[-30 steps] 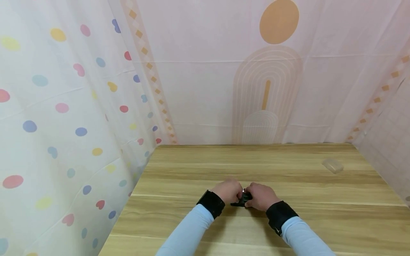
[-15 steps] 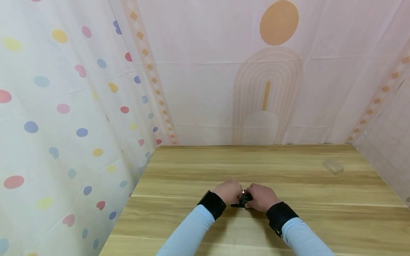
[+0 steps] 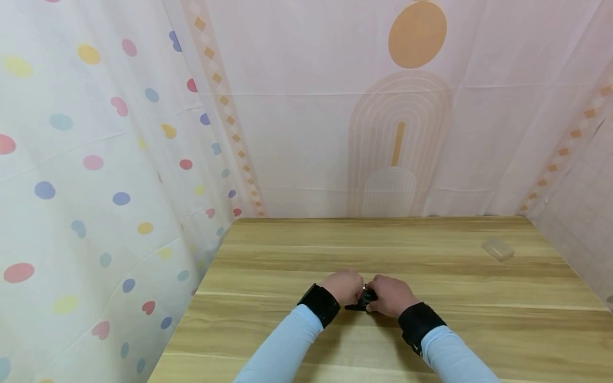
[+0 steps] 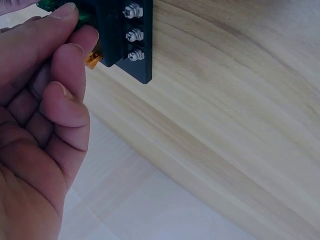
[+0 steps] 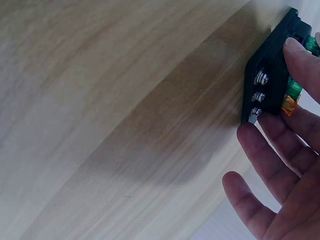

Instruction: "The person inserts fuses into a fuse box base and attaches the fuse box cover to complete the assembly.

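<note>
Both hands meet over a small black electrical block [image 3: 356, 307] near the middle of the table. In the left wrist view the block shows a row of metal terminal screws [image 4: 134, 35] with washers along its flat edge. Translucent green pieces [image 5: 294, 91] and an orange piece [image 5: 288, 105] sit on the block's far side. My right hand [image 3: 391, 294] grips the block, with the thumb on its top and fingers under its edge. My left hand [image 3: 344, 286] pinches a green part at the block with thumb and forefinger, other fingers curled; the fingertips partly hide it.
A clear plastic piece [image 3: 498, 248] lies at the back right of the wood-grain table [image 3: 287, 250]. Behind it hangs a patterned curtain [image 3: 306, 133], and a dotted curtain [image 3: 110, 223] runs along the left side.
My left hand and wrist have shifted very slightly right. The right hand and the block stay in place.
</note>
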